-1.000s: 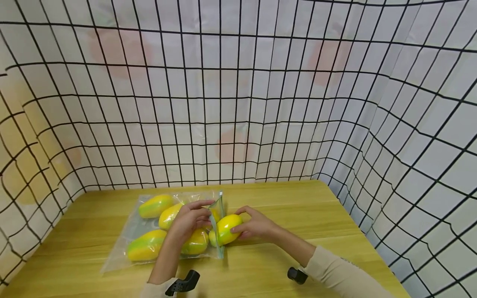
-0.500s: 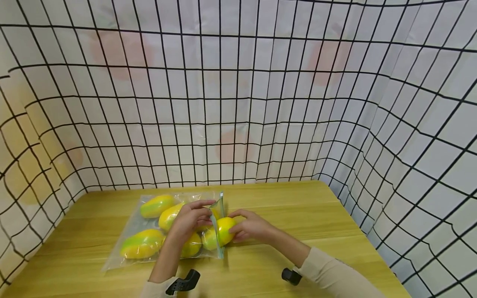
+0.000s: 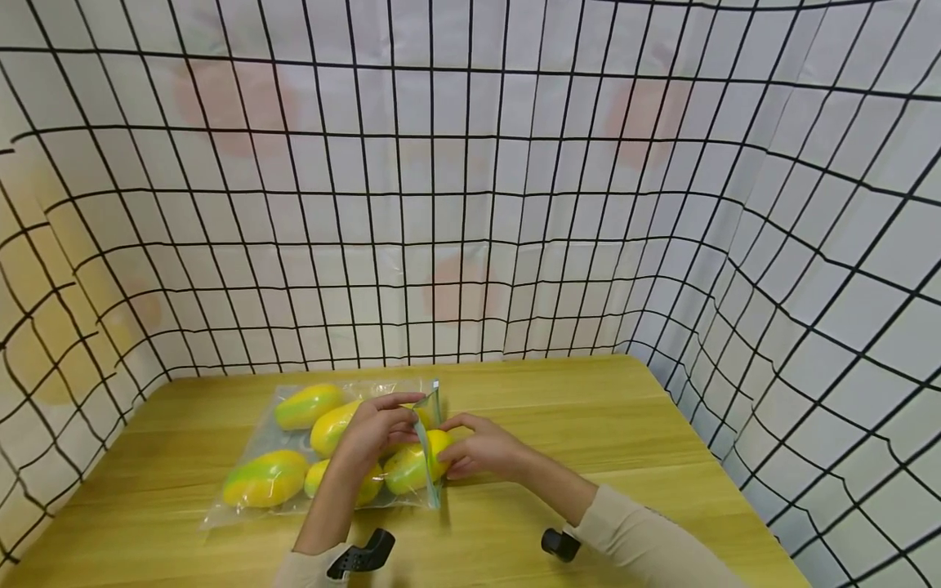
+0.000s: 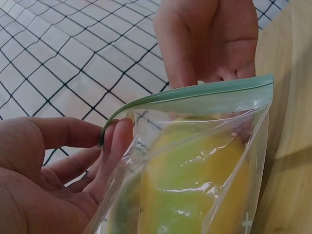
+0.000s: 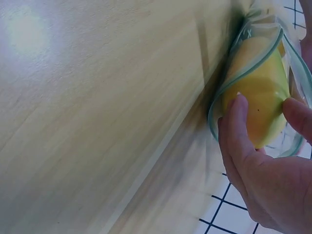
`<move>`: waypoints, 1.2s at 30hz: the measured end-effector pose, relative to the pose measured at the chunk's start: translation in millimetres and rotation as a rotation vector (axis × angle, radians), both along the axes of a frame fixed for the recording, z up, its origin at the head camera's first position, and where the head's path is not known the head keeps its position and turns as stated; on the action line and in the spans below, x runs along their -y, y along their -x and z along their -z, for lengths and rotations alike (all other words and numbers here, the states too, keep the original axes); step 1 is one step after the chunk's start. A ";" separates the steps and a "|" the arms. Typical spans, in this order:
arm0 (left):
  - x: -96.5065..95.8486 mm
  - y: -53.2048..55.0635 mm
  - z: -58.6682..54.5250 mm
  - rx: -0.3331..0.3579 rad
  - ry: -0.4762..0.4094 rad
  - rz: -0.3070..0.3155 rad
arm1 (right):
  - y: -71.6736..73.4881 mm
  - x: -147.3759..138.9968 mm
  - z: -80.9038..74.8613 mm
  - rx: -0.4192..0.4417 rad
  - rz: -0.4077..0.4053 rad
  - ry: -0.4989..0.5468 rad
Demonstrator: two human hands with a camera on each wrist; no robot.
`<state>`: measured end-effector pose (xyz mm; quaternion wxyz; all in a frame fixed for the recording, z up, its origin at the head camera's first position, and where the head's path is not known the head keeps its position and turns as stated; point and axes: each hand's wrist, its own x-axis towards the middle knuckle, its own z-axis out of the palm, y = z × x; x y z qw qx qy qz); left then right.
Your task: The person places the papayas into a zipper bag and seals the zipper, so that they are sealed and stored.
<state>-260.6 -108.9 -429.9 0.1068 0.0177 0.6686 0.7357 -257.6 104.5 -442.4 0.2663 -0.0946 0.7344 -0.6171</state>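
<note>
A clear zip bag (image 3: 259, 441) with a green zip edge (image 4: 209, 91) lies on its side, several yellow-green mangoes inside. My left hand (image 3: 371, 433) pinches the rim of the bag's mouth between thumb and fingers, keeping the mouth apart. With thumb and fingertips, my right hand (image 3: 485, 449) grips the outer end of a mango (image 5: 261, 105), most of which is inside the mouth. Deeper in the bag lie other mangoes, one at the back left (image 3: 309, 407) and one at the front left (image 3: 266, 478). My left hand and forearm partly hide the middle ones.
The bag rests on a wood-grain table (image 3: 588, 425). Black grid netting (image 3: 463, 245) stands along the back and both sides, with pale patterned sheeting behind it. Dark wrist mounts (image 3: 363, 555) sit at both sleeves.
My right hand has moved left, pushing the mango deeper through the bag's mouth. The front mangoes inside have shifted left. My left hand stays on the rim.
</note>
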 end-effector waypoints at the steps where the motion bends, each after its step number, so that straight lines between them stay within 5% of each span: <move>1: -0.1 0.2 -0.1 0.002 0.001 -0.002 | 0.2 0.7 0.1 0.003 0.000 0.000; 18: -1.4 2.7 -0.3 0.015 -0.052 -0.008 | 1.8 13.7 3.9 0.057 0.047 0.020; 36: 0.0 2.0 -0.9 -0.016 -0.012 0.031 | 3.3 28.6 10.3 0.036 0.068 0.058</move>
